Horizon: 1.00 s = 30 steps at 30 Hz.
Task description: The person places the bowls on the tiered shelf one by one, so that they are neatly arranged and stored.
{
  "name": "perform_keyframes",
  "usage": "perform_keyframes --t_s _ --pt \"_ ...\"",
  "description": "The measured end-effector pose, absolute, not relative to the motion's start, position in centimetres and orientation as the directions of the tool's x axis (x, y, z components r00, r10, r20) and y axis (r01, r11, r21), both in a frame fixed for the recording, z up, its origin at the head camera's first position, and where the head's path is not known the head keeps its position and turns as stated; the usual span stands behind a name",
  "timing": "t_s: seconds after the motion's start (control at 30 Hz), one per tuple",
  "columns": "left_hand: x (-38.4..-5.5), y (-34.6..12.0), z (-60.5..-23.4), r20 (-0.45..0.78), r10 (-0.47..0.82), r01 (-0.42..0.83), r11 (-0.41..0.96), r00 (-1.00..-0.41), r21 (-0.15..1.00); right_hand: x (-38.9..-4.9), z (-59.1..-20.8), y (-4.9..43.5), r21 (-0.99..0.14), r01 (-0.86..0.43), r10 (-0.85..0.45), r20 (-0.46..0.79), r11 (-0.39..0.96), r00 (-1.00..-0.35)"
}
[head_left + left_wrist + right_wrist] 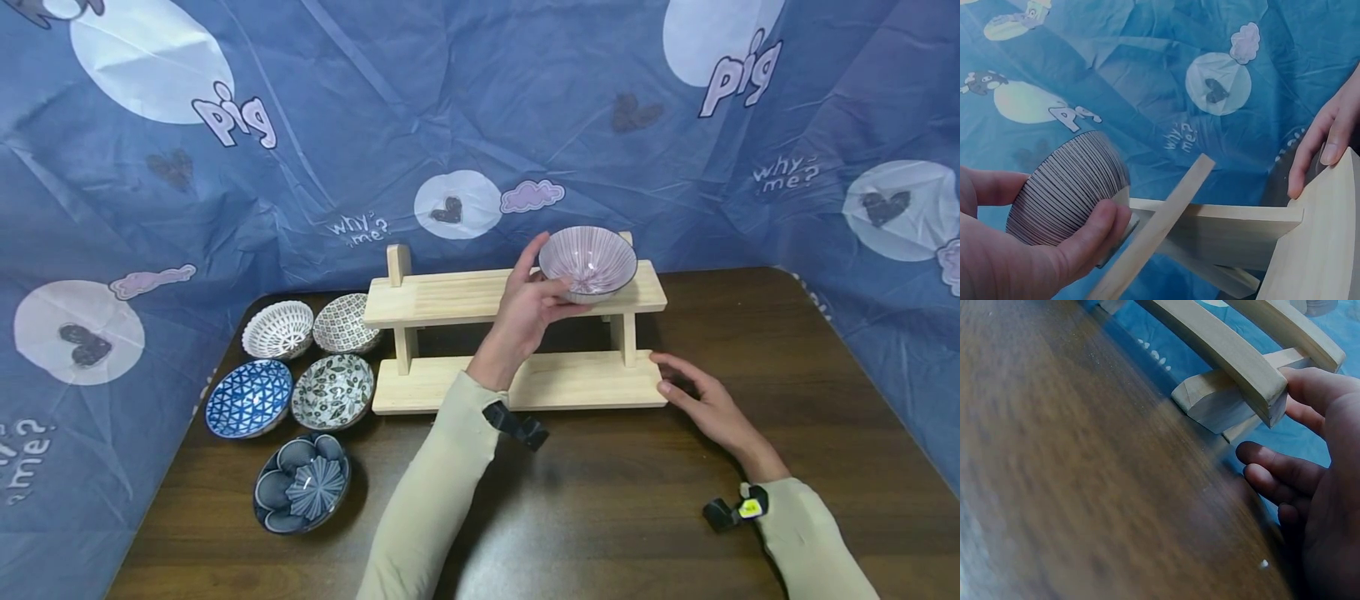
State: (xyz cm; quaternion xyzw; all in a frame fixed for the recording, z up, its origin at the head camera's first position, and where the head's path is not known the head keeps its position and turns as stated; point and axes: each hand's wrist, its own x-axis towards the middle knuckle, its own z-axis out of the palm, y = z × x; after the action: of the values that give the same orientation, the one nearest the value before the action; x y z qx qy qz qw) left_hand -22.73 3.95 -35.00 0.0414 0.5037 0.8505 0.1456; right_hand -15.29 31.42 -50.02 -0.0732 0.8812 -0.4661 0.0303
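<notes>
Backdrop (pixel 465 83): "pig", "why me?"; left hand (pixel 522 315) holds striped bowl (pixel 588 258)

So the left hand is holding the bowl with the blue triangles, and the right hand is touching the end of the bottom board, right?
Not quite: the left hand is holding the pale purple striped bowl. The head view shows it, with the blue triangle bowl on the table. The right hand is indeed touching the end of the bottom board.
</notes>
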Motion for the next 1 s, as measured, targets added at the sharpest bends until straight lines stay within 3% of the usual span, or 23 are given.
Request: perform_keyframes --t_s 0.7,1.0 --pt "-23.29 4.28 -35.28 -0.079 0.304 -0.211 -0.431 -0.949 0.878 -15.35 -49.83 31.34 -0.83 -0.09 -0.155 0.005 0.55 -0.988" --pt "-23.31 3.89 -35.22 -0.107 0.352 -0.233 -0.338 -0.93 0.912 -15.28 -50.06 31.39 -0.822 -0.125 -0.161 0.04 0.556 -0.986"
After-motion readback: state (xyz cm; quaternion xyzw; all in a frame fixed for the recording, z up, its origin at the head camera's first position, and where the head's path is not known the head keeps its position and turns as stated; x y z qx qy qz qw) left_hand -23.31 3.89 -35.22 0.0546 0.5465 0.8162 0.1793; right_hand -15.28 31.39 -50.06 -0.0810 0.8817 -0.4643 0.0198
